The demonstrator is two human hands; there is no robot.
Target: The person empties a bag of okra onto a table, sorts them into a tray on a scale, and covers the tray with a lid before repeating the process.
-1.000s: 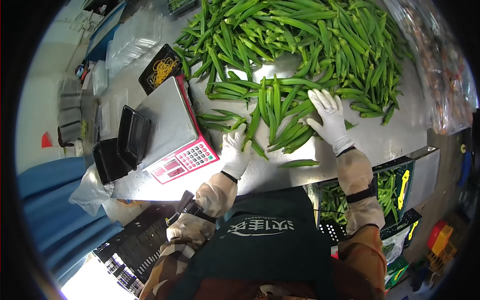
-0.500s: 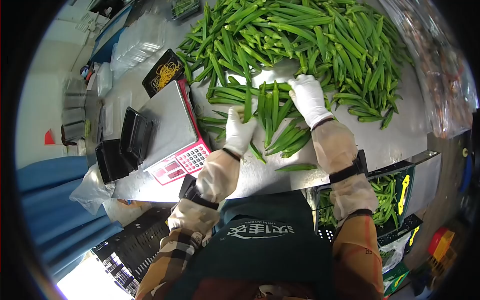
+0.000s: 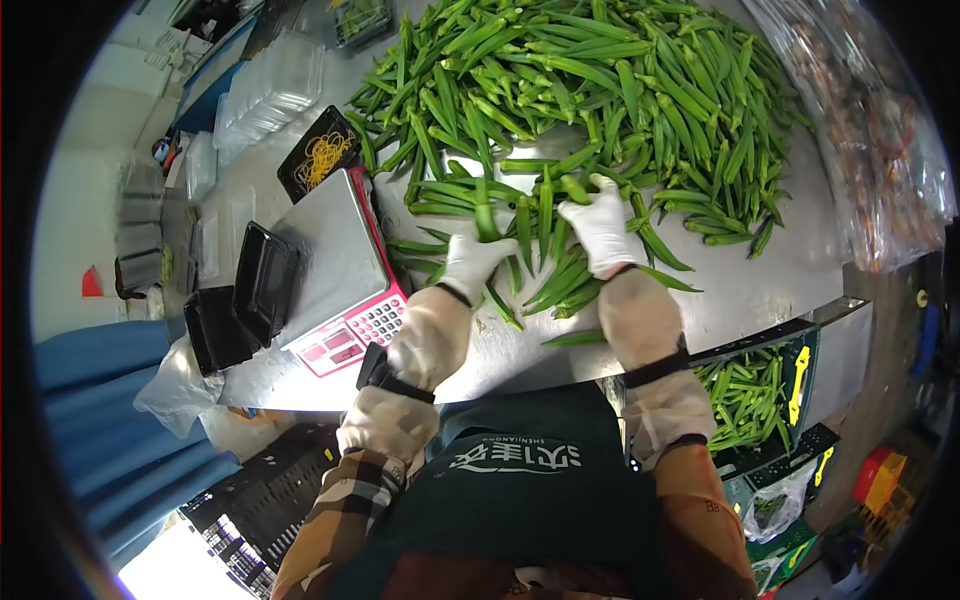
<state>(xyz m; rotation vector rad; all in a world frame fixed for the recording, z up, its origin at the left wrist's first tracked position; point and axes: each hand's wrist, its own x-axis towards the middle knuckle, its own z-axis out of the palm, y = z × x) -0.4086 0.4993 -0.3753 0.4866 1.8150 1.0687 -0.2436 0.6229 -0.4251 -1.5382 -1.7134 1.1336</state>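
White gloves cover both hands. My left hand (image 3: 474,260) is closed round an upright okra pod (image 3: 485,215), left of a small group of pods on the metal table (image 3: 740,290). Right of that group, my right hand (image 3: 600,226) pinches an okra pod (image 3: 574,189) between thumb and fingers. Between the hands several loose pods (image 3: 545,215) lie roughly parallel, pointing toward me. More pods (image 3: 565,284) fan out just below my right hand. A large okra heap (image 3: 600,75) covers the back of the table.
At left are a scale (image 3: 340,270) with a red edge, black trays (image 3: 264,283), a black box of yellow rubber bands (image 3: 325,155) and clear plastic containers (image 3: 275,85). Plastic-wrapped packs (image 3: 880,150) stand at right. Below the table edge sits a crate of okra (image 3: 745,400).
My right hand has moved down and slightly left, and now has a pod in its fingers. My left hand stays near its place with its pod. The view has shifted slightly.
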